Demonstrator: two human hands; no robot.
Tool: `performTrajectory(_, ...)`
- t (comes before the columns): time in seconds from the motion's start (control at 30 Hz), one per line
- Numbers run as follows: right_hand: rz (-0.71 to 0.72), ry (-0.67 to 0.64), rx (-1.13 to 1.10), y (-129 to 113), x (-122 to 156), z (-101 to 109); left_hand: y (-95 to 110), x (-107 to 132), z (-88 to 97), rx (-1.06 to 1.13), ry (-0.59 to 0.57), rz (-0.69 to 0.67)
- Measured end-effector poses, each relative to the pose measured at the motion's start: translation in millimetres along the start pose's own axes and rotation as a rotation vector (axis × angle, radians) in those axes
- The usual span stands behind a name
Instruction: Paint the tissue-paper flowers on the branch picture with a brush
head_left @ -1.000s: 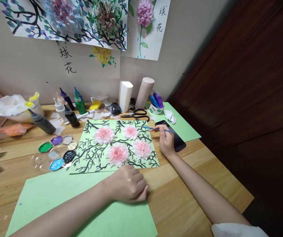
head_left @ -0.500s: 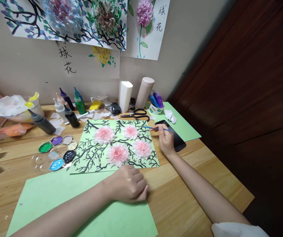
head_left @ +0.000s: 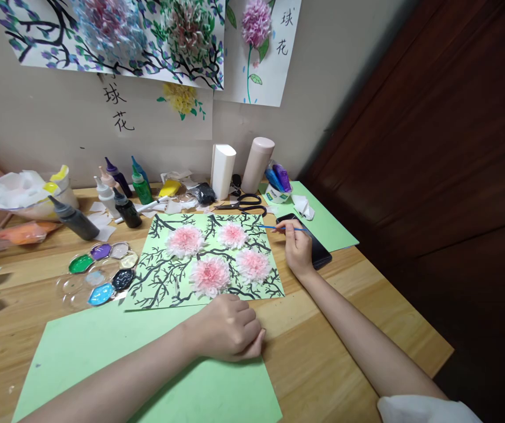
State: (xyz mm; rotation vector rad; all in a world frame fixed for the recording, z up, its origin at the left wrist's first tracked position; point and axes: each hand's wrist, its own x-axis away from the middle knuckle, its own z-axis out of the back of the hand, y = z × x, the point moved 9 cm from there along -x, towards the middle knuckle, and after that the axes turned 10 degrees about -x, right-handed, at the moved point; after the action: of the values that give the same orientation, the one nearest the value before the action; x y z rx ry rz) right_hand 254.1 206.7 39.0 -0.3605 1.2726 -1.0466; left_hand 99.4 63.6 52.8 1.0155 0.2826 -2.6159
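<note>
My right hand [head_left: 297, 245] pinches a thin blue paintbrush [head_left: 282, 228], its tip at the upper right edge of the light green painting [head_left: 164, 264]. Black branches cover that sheet, and several pink paper flowers [head_left: 210, 275] stand out from it. Curled into a loose fist, my left hand [head_left: 230, 329] rests at the painting's lower edge, over a plain green sheet [head_left: 71, 364]. No object shows in this fist, though its palm side is hidden. Beneath and behind my right hand lies a black phone [head_left: 321, 254].
Left of the painting sits a clear paint palette [head_left: 115, 264] with several colours. Paint bottles [head_left: 126, 208], black scissors [head_left: 247, 204], a white container [head_left: 223, 170] and a pinkish bottle [head_left: 258, 164] line the back. Another green sheet [head_left: 335, 226] lies right, beside a dark wooden panel [head_left: 432, 147].
My right hand and the brush have shifted slightly to the right, with the brush tip moving a little along the painting's edge. The left hand stays in place.
</note>
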Motion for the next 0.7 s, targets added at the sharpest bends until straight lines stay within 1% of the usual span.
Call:
performTrajectory(0.43, 0.047, 0.03, 0.021, -3.0, 0.8, 4.3, 0.3, -0.2, 0.0, -0.007, -0.008, -0.005)
performTrajectory(0.7, 0.081, -0.021, 0.011, -9.3, 4.2, -1.6, 0.7, 0.7, -0.7, -0.011, -0.015, -0.008)
